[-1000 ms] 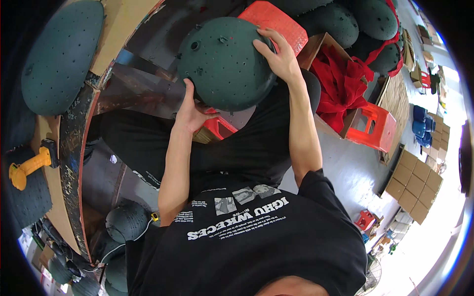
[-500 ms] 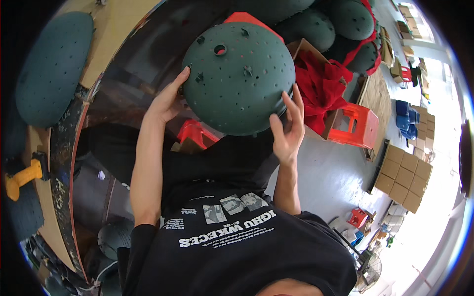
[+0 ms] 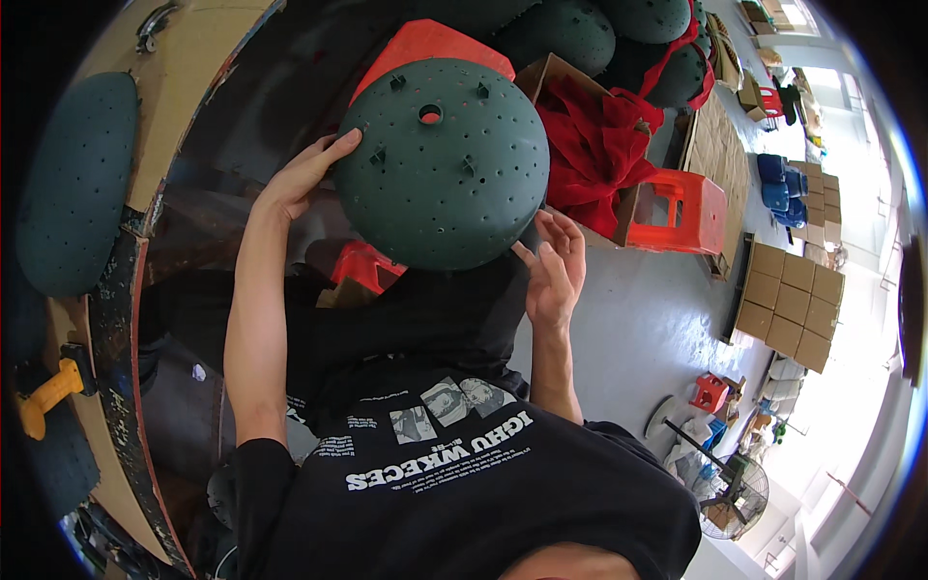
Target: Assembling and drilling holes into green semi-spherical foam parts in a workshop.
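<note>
A dark green plastic dome (image 3: 445, 184) is in front of me, pierced with many small holes. It has one larger round hole near the top and several small raised clips. My left hand (image 3: 304, 174) grips its left edge, thumb on the outer face and the other fingers partly hidden behind. Beside the lower right rim is my right hand (image 3: 556, 271), its fingers loosely spread and the tips close to or touching the edge. Part of a red plastic stool (image 3: 430, 43) shows behind the dome.
To the right, a cardboard box holds red cloth (image 3: 594, 145), beside an orange-red stool (image 3: 681, 213). More green domes (image 3: 561, 43) are piled at the back. At left, another dome (image 3: 77, 184) and a yellow-handled tool (image 3: 53, 396) lie on the workbench. A fan (image 3: 730, 493) stands lower right.
The dome has shifted slightly left in view and tilted a little. My right hand has slid from its face down to the lower right rim, while my left hand keeps its grip.
</note>
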The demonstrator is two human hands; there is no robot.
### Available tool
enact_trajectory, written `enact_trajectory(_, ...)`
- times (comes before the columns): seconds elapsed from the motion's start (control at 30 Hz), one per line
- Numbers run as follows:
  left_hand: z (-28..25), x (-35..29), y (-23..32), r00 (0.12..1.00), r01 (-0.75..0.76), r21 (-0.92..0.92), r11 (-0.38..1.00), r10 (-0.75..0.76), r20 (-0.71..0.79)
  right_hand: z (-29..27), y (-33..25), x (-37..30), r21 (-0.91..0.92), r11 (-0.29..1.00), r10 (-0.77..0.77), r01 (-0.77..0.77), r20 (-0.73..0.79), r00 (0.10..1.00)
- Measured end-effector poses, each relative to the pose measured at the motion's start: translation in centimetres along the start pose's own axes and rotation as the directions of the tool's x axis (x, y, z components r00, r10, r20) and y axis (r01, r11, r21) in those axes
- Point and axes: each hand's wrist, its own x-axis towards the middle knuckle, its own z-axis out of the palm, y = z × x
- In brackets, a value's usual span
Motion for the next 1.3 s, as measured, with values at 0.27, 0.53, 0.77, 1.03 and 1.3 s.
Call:
enact_trajectory(0.27,-1.2,1.9,0.2,0.996,0.085,0.034,0.996,-0.086,0.036,-1.1,-2.7,2.7,-0.606,0.789,0.041,0.099,0.212,0.976)
enact_trajectory(0.53,0.1,4.4,1.6,0.974,0.204,0.089,0.975,-0.211,0.078,-1.1,-6.8,7.6,-0.707,0.415,0.010,0.572,0.633,0.774)
enact_trajectory(0.77,0.8,6.2,1.7,0.978,0.188,0.106,0.977,-0.195,0.068,-1.3,-6.7,8.2,-0.685,0.272,0.158,0.675,0.724,0.671)
enact_trajectory(1.03,0.1,6.7,0.2,0.981,0.185,0.030,0.982,-0.187,0.057,0.6,-6.2,9.5,-0.646,0.100,0.154,0.757,0.761,0.630)
enact_trajectory(1.3,0.9,5.0,0.5,0.988,0.131,0.052,0.990,-0.134,0.071,1.1,-5.9,8.9,-0.623,0.104,0.200,0.775,0.776,0.598)
